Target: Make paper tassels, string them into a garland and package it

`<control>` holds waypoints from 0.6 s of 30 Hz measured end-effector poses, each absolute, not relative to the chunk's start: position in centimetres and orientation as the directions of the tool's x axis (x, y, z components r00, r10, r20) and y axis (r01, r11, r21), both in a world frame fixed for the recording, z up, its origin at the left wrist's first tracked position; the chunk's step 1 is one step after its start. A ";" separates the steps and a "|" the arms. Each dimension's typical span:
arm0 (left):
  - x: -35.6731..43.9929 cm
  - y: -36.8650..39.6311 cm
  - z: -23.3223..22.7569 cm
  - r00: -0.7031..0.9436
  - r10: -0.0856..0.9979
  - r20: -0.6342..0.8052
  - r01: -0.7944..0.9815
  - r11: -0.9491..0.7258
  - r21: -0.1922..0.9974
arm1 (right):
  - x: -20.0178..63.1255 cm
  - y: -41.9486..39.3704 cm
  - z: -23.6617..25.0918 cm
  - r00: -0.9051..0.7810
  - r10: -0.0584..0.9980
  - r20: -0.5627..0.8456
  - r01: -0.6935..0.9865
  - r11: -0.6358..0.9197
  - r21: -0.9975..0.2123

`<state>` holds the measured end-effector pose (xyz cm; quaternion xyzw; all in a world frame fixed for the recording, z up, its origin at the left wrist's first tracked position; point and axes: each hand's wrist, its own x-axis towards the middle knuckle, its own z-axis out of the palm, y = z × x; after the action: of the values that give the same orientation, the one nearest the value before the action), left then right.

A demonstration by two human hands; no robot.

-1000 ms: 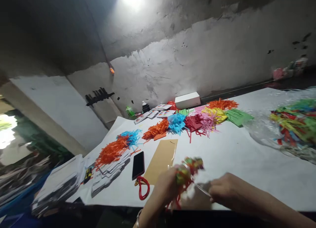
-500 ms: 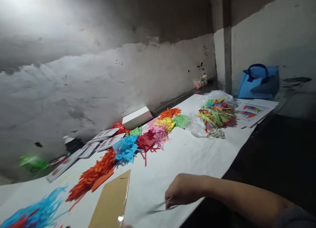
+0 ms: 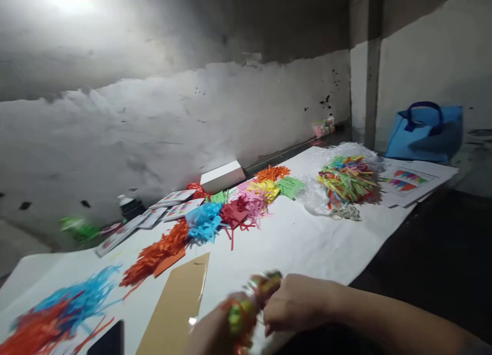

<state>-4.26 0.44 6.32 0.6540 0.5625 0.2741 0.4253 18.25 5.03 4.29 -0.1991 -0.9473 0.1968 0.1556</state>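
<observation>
My left hand [image 3: 215, 329] rises at the bottom edge, gripping a blurred multicoloured bundle of paper strips [image 3: 249, 298]. My right hand [image 3: 298, 306] meets that bundle from the right, its fingers pinched at the bundle's end; whether a thin stick is between them I cannot tell. Both hands hover over the near edge of a white paper-covered table [image 3: 307, 242]. A tan envelope [image 3: 177, 309] lies just left of my hands.
Piles of cut paper strips lie in a row: orange [image 3: 157, 252], blue [image 3: 203, 224], red [image 3: 236, 216], yellow [image 3: 265, 188]. A mixed-colour heap in plastic [image 3: 344, 178] sits far right. Printed cards [image 3: 169, 206], a white box [image 3: 223, 175], a black phone [image 3: 107, 342] and a blue bag [image 3: 426, 132] are around.
My left hand has come back into view with the coloured bundle, and my right hand has closed in on it. The view has shifted slightly left.
</observation>
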 end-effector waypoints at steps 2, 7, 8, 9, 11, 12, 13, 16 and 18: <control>-4.5 -0.4 7.1 0.395 0.899 -0.190 0.480 -0.025 0.877 | 18.4 5.8 3.9 -0.855 0.450 0.257 0.267 0.808 -0.525; -5.4 1.2 6.1 0.292 0.952 -0.092 0.215 0.028 0.976 | 18.6 6.2 1.1 -0.738 0.600 0.309 0.262 0.677 -0.688; -5.4 1.8 5.5 0.227 0.971 -0.070 0.162 0.034 0.986 | 19.0 5.8 0.4 -0.701 0.638 0.319 0.275 0.655 -0.704; -5.4 2.5 4.9 0.182 0.982 -0.052 0.110 0.032 0.993 | 19.6 5.4 -0.3 -0.654 0.680 0.331 0.295 0.632 -0.716; -4.8 3.6 3.6 0.124 0.992 -0.014 0.013 0.012 1.000 | 21.0 5.0 -1.8 -0.528 0.773 0.351 0.352 0.575 -0.739; -4.3 4.1 3.0 0.107 0.994 0.003 -0.022 0.000 1.000 | 21.6 5.0 -2.4 -0.458 0.814 0.358 0.380 0.543 -0.749; -3.7 4.5 2.4 0.102 0.995 0.014 -0.035 -0.010 0.999 | 22.0 5.2 -2.9 -0.392 0.844 0.366 0.401 0.514 -0.758; -1.4 5.8 0.4 0.136 0.990 0.025 0.010 -0.026 1.000 | 21.5 6.7 -4.0 -0.281 0.861 0.424 0.427 0.508 -0.748; 0.0 6.8 -0.9 0.185 0.981 0.051 0.127 -0.076 0.989 | 19.8 8.0 -4.2 -0.351 0.823 0.446 0.490 0.567 -0.662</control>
<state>-0.05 6.84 -0.93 0.5915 0.4685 0.4335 0.4927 19.79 8.02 -4.24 -0.4135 -0.7938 0.2130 0.3917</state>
